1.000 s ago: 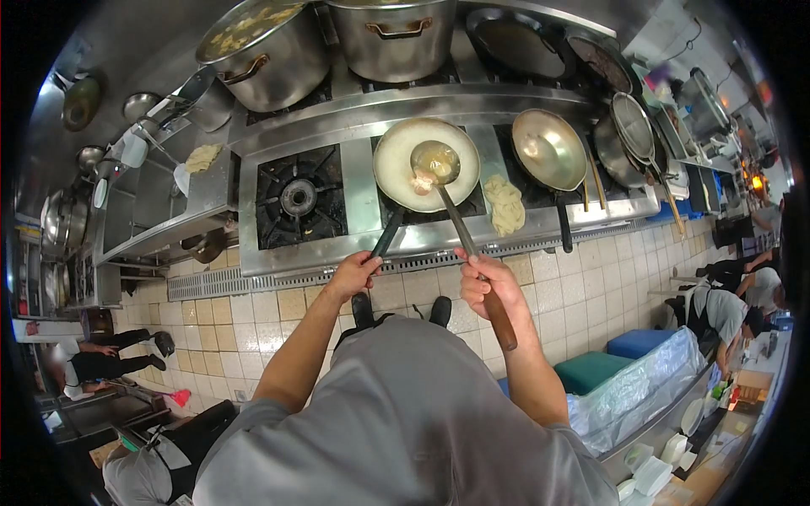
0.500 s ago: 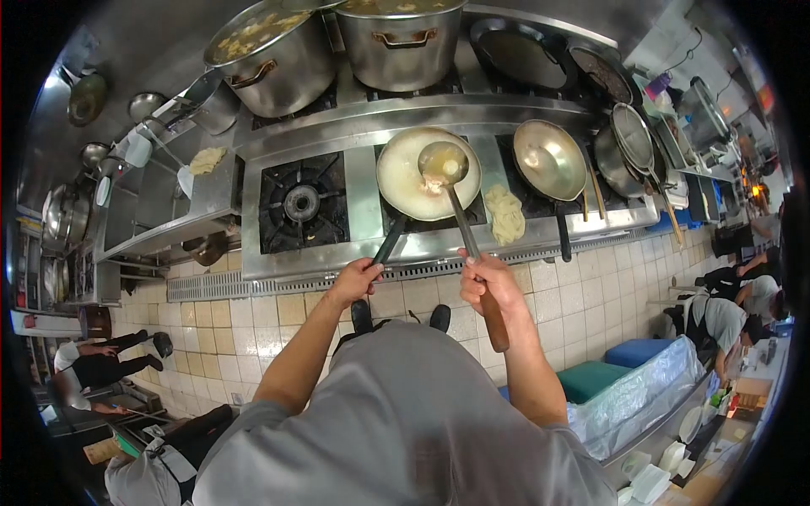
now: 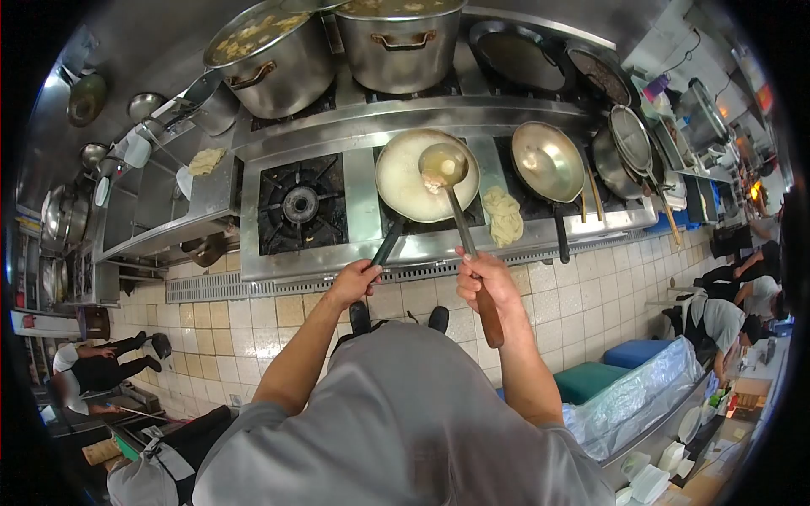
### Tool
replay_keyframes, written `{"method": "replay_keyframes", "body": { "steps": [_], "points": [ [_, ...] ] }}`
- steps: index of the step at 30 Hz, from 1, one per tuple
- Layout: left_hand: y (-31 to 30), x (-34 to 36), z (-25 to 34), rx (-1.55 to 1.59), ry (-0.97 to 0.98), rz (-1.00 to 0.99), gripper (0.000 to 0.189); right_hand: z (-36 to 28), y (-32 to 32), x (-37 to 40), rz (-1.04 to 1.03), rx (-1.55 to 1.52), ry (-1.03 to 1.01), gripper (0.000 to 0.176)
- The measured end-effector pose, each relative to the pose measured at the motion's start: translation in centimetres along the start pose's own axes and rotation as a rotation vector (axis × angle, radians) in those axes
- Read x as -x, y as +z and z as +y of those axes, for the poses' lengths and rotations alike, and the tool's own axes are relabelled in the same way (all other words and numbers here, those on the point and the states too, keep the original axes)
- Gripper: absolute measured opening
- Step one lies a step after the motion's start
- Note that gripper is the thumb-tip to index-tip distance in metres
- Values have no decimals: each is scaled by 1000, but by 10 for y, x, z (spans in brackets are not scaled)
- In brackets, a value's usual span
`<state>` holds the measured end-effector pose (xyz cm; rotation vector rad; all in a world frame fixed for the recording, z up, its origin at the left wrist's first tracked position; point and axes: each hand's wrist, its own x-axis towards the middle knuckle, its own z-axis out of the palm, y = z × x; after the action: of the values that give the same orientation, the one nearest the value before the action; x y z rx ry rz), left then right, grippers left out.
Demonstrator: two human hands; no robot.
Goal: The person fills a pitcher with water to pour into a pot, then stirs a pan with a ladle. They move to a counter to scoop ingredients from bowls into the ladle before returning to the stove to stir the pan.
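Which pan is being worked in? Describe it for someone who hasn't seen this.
On the long steel range, look along the front row, just right of the open burner. The pan is the one whose dark handle the left hand grips. Unlike the shiny pan to its right, it is coated pale inside and has a ladle held over it.

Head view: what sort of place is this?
Likely a restaurant kitchen: a long steel gas range, big stockpots at its back, a wok in the left hand and a ladle in the right hand.
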<state>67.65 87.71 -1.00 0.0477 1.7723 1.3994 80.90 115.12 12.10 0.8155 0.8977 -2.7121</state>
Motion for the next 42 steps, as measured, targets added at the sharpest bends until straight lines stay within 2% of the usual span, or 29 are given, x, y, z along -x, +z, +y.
{"method": "replay_keyframes", "body": {
  "steps": [4,7,12,19,21,25,27,32,34,38,42],
  "points": [
    [-1,-2,-2,8,-4,-11,24,4,-1,0,5,75,-30,26],
    [0,-2,-2,12,-8,-5,24,1,-2,3,-56,-87,36,25],
    [0,-3,-2,5,-13,-8,25,7,7,4,-6,20,-38,24],
    [-1,-2,-1,-7,-12,-16,26,1,6,4,37,87,-43,23],
    [-1,-2,-1,-6,-11,-12,26,-3,-8,1,-74,-184,56,25],
    [-3,-4,-4,-34,-18,-16,26,1,-14,-1,-111,-238,84,25],
    [-4,-4,-4,-31,-12,-26,26,7,-7,3,-51,-146,47,23],
    [-4,-3,-2,-56,-2,-15,25,5,-19,2,-163,-332,125,22],
    [-3,-4,-3,-42,-6,-21,24,5,-14,9,-66,-173,71,21],
    [-2,-2,-2,-41,-8,-14,24,5,-19,10,-142,-279,105,22],
    [-2,-3,-4,-24,-10,-9,24,5,-7,19,-71,-150,42,24]
  ]
}}
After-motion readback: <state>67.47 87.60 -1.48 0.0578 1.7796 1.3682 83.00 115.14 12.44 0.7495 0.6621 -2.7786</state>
